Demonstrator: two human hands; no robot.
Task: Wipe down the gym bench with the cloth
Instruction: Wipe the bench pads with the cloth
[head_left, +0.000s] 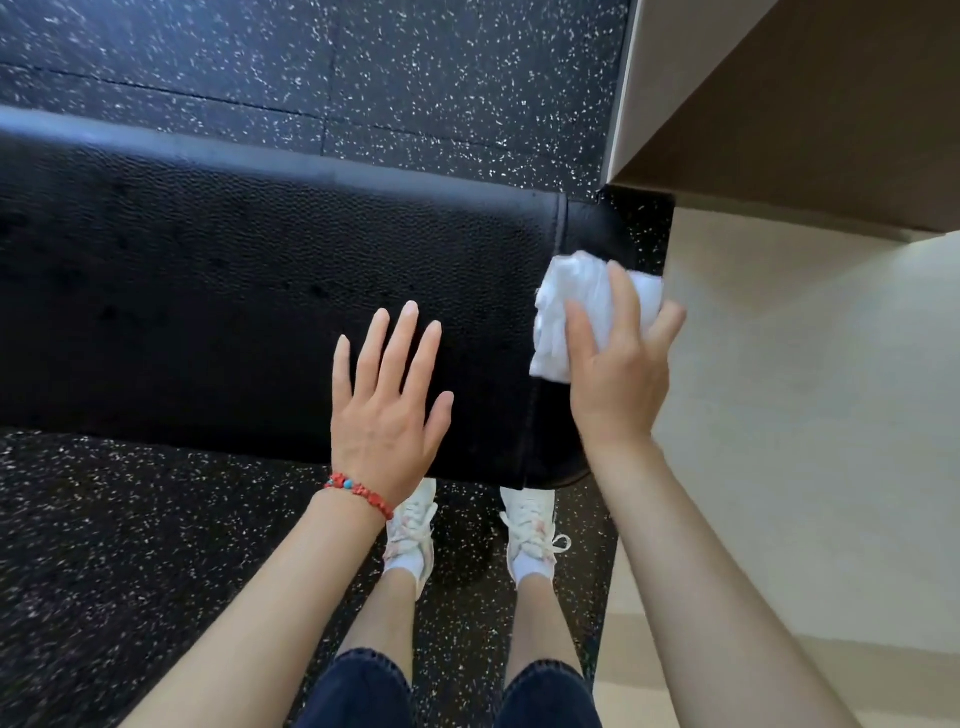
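Observation:
A black padded gym bench (218, 291) runs across the view from the left edge to just right of centre. My left hand (389, 405) lies flat on its near edge, fingers spread, holding nothing; a red bead bracelet circles the wrist. At the bench's right end, my right hand (618, 374) grips a crumpled white cloth (571, 312) and presses it against the rounded end of the pad.
Black speckled rubber flooring (104, 545) surrounds the bench. A beige wall or cabinet (810, 119) rises at the upper right, with pale floor (805, 415) below it. My white sneakers (530, 530) stand close to the bench's near edge.

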